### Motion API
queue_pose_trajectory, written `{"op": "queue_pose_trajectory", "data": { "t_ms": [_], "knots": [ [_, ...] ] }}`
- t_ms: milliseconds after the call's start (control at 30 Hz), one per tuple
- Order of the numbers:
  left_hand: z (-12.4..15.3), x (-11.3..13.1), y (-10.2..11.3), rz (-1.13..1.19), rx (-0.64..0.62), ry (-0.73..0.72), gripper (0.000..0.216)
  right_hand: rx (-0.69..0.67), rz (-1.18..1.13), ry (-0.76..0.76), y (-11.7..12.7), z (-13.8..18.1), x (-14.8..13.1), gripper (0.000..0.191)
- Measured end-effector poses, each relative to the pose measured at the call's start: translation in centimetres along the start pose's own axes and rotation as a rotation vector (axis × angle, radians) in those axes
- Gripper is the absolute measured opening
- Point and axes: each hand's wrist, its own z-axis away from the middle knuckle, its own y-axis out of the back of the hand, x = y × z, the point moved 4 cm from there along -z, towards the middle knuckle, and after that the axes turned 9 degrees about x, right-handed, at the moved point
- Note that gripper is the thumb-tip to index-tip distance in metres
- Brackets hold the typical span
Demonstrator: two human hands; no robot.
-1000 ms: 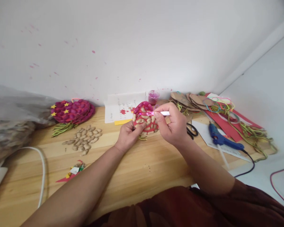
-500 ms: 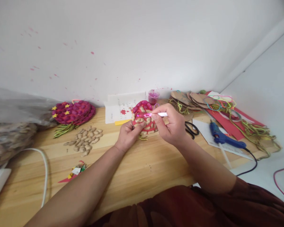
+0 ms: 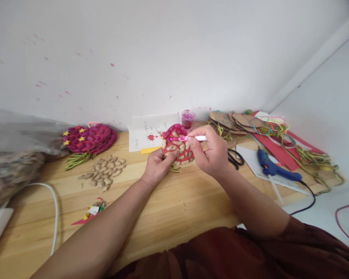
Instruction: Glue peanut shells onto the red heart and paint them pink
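My left hand (image 3: 160,164) grips the lower left edge of a round red disc (image 3: 178,152) covered with peanuts. Peanuts along its upper rim are painted magenta; those lower down are bare tan shell. A green cord tuft shows under it. In my right hand (image 3: 209,151) is a paintbrush (image 3: 200,138) with a white handle, held in a pinch. Its magenta-wet tip lies against the upper part of the disc. Behind the disc stands a clear plastic cup (image 3: 188,118) with magenta paint in it.
Loose peanuts (image 3: 106,170) lie left of my hands, near finished magenta discs (image 3: 88,137) with yellow stars. A bag of peanuts (image 3: 11,170) is far left. To the right are scissors (image 3: 235,158), a blue glue gun (image 3: 279,170) with its cord, and cardboard discs (image 3: 223,121).
The brush has shifted slightly up on the disc, and its handle now lies a little flatter. My left hand keeps its hold on the disc.
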Motion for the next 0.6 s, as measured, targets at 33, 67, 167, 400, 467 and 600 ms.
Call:
{"op": "queue_pose_trajectory", "data": {
  "t_ms": [33, 67, 167, 400, 467, 600],
  "knots": [
    [0.0, -0.02, 0.0, 0.003, 0.002, 0.0, 0.039, 0.005, 0.0, 0.001, 0.02, -0.01, 0.0, 0.004],
    [-0.01, -0.04, 0.0, 0.005, 0.002, 0.0, 0.039, 0.005, -0.003, 0.002, 0.03, -0.01, 0.0, 0.004],
    [-0.06, 0.02, 0.01, -0.004, 0.0, -0.009, 0.039, -0.009, -0.011, 0.001, 0.01, -0.04, 0.02, 0.004],
    [0.01, 0.27, -0.07, 0.033, -0.01, 0.013, 0.039, 0.006, -0.026, -0.014, 0.18, -0.18, 0.13, 0.003],
    [0.09, 0.41, -0.08, 0.029, -0.005, 0.003, 0.04, -0.032, -0.046, -0.002, -0.06, -0.1, -0.04, 0.004],
    [0.11, 0.45, -0.07, 0.022, -0.008, -0.01, 0.04, -0.061, -0.039, 0.007, -0.45, 0.13, -0.23, 0.004]
  ]
}}
